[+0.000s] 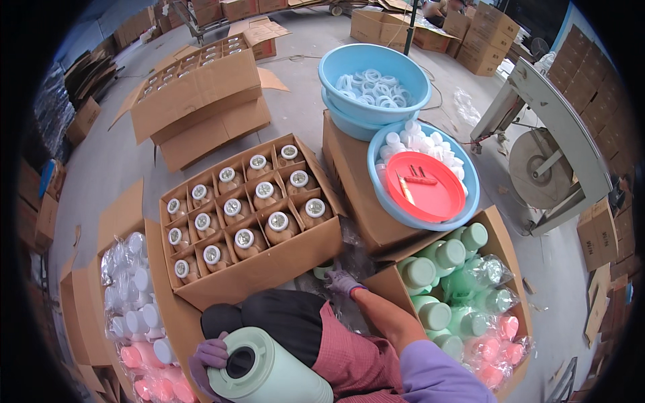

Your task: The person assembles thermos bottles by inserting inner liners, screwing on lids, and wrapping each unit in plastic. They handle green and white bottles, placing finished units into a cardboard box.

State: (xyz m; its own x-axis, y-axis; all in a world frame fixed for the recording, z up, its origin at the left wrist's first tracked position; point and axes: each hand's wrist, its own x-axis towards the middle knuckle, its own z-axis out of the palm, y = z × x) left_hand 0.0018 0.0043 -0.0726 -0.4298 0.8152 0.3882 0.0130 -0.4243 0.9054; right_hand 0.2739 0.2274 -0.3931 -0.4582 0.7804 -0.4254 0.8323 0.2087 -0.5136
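Divided carton (262, 270): because its white-collared bottles (279, 232) stand close together, a careless swing could clip one
Blue basin (390, 205): seems to overhang its brown box (349, 195), so a bumped rim might tip it
Pale green vessel (289, 363): tilted before the lap (353, 339), grasped by the left hand (209, 356) at its holed end; smooth walls could slip
Red tray (437, 201): loose tools (421, 180) on it could slide if jolted
Right hand (342, 282): at a small green item (322, 271); cannot tell if grasping; clear film (354, 248) could snag it
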